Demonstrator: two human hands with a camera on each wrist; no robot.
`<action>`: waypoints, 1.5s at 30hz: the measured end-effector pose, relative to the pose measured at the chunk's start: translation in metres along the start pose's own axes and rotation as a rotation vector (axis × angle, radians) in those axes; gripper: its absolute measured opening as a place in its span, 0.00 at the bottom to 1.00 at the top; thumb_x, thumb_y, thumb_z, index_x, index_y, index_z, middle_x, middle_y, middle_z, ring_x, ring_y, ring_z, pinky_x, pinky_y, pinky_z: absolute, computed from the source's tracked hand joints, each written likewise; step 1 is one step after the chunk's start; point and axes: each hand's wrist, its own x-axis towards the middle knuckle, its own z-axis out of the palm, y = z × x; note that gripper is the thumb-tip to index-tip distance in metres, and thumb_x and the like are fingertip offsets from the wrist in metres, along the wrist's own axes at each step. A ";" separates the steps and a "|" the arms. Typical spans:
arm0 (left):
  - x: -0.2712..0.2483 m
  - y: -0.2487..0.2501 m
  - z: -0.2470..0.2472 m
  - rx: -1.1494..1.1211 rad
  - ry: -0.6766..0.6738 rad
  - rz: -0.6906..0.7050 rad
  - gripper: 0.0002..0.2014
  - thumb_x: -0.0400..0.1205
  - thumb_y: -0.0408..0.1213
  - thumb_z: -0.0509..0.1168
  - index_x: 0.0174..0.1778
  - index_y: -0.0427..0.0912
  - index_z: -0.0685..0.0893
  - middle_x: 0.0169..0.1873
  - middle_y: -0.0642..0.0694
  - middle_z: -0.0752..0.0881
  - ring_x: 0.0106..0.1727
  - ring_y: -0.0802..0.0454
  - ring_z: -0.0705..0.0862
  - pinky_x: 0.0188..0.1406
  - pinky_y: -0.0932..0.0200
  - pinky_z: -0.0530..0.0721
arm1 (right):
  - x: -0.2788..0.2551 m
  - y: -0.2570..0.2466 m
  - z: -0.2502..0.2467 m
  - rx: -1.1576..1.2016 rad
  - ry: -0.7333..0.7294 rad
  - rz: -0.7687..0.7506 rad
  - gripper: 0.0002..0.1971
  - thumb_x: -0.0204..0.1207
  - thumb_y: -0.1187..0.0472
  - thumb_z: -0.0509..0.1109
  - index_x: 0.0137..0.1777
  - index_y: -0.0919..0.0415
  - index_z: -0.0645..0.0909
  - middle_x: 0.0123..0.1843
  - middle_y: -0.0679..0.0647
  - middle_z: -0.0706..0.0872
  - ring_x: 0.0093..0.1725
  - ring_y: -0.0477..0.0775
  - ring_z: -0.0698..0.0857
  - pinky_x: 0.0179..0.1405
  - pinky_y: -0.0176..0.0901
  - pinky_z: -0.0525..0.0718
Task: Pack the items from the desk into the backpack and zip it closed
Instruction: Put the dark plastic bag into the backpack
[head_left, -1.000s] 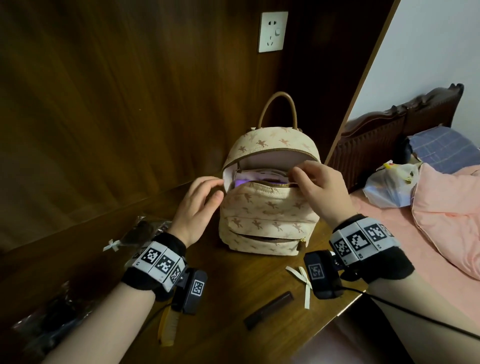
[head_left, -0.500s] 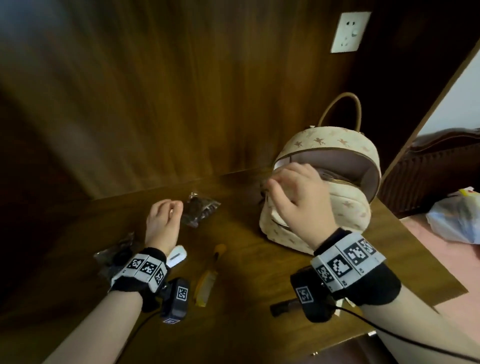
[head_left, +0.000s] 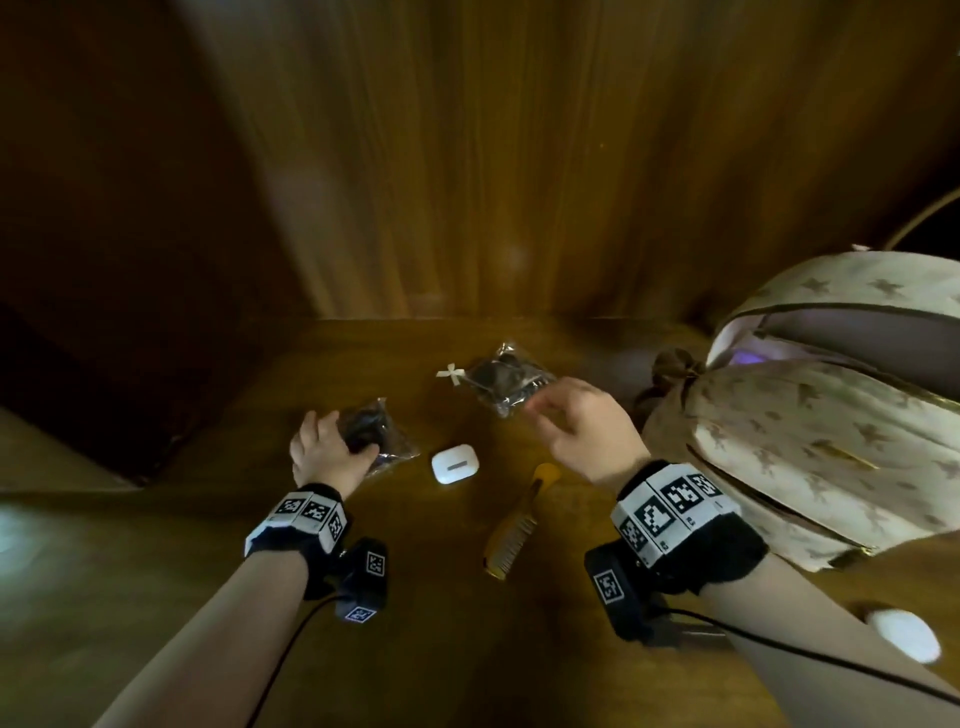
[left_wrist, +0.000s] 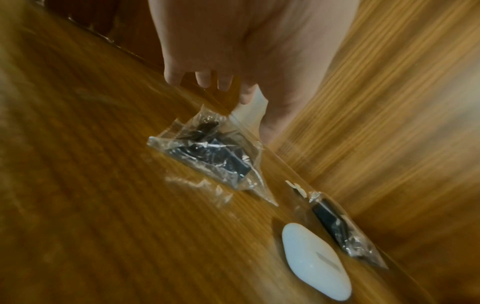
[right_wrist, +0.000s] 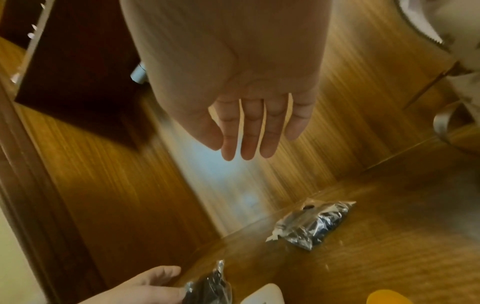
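Note:
The cream star-print backpack stands open at the right of the desk. On the desk lie two clear bags of dark things, a white earbud case and a yellow comb. My left hand lies at the left edge of the nearer bag, fingers relaxed, thumb touching the plastic; the left wrist view shows the left hand with loose fingers above this bag. My right hand hovers empty beside the farther bag, and in the right wrist view its fingers are straight.
A small white bow lies left of the farther bag. A dark brown tassel hangs at the backpack's left side. A white round thing sits near the desk's front right. Wood panelling closes the back.
My right hand has left the backpack's opening and swung left over the desk. My left hand has moved left onto the nearer bag. The view has turned left.

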 end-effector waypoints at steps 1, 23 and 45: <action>0.001 -0.001 0.002 0.003 -0.007 -0.012 0.43 0.75 0.46 0.72 0.81 0.46 0.55 0.82 0.43 0.49 0.81 0.37 0.49 0.78 0.37 0.57 | 0.003 0.001 0.004 -0.007 -0.027 0.014 0.08 0.77 0.60 0.67 0.54 0.55 0.84 0.55 0.55 0.86 0.47 0.55 0.86 0.50 0.51 0.85; 0.025 0.050 -0.016 -0.541 0.006 0.137 0.50 0.61 0.32 0.82 0.75 0.53 0.63 0.72 0.44 0.70 0.70 0.44 0.73 0.70 0.46 0.72 | 0.029 0.011 0.002 -0.033 -0.113 0.099 0.14 0.76 0.59 0.65 0.60 0.55 0.81 0.62 0.54 0.81 0.57 0.54 0.83 0.58 0.49 0.82; -0.100 0.296 -0.052 -1.130 -0.418 0.845 0.16 0.75 0.40 0.67 0.58 0.48 0.74 0.56 0.45 0.84 0.59 0.51 0.84 0.57 0.53 0.83 | -0.020 0.008 -0.181 0.247 0.512 0.120 0.21 0.76 0.56 0.70 0.68 0.56 0.74 0.57 0.45 0.84 0.53 0.41 0.84 0.51 0.31 0.82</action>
